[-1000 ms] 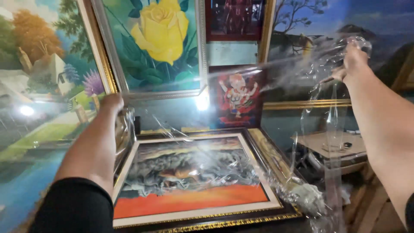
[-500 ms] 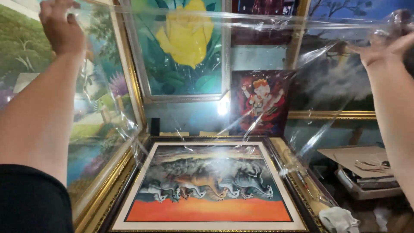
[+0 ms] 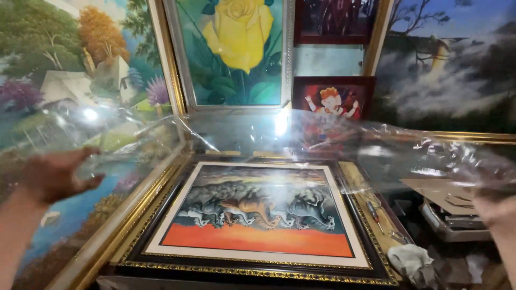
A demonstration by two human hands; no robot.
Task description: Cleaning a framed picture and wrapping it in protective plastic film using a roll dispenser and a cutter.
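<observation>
The left hand (image 3: 54, 174) is reaching out at the left of the view, blurred behind a clear, crinkled plastic film sheet (image 3: 301, 142); its fingers are lying loosely spread against the film's left edge, and whether they are pinching it cannot be told. The right hand (image 3: 497, 212) is showing only in part at the lower right edge, at the film's right end; its grip cannot be told either. The film is stretching between the two hands, hanging above a framed painting of running horses over an orange ground (image 3: 258, 215), which is lying flat in a dark frame with gilt beaded trim. A large landscape painting in a gold frame (image 3: 80, 80) is leaning just beside it on the left. A yellow rose painting in a silver frame (image 3: 236, 48) is standing behind. A crumpled white cloth (image 3: 408, 258) is resting near the frame's lower right corner, and a screwdriver (image 3: 373, 212) is lying on the frame's right side.
</observation>
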